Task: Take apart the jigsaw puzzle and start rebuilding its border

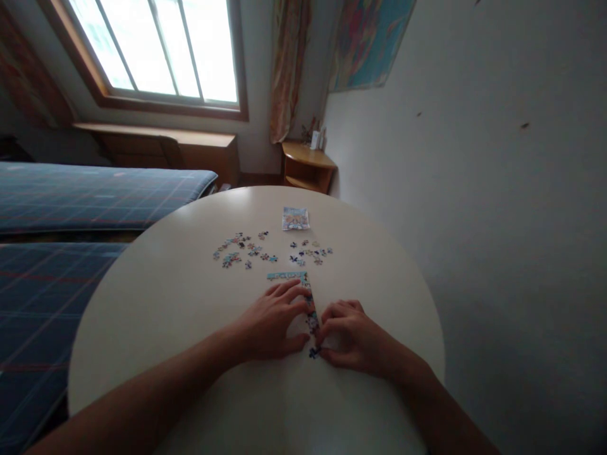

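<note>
My left hand [272, 322] lies flat on the round white table [190, 316], fingers stretched out and resting on a joined strip of puzzle pieces [290, 276] that forms a corner. My right hand [351, 338] is beside it with fingers curled, pinching at the lower end of the strip near a small dark piece [313, 352]. Several loose puzzle pieces [241, 248] lie scattered farther back, with another small cluster of pieces [310, 251] to their right.
A small picture card or bag [295, 218] lies beyond the pieces. A bed with blue plaid cover [71, 196] stands to the left, a wooden corner shelf [307, 165] behind the table, a white wall [497, 189] close on the right, and a window [161, 47] at the back.
</note>
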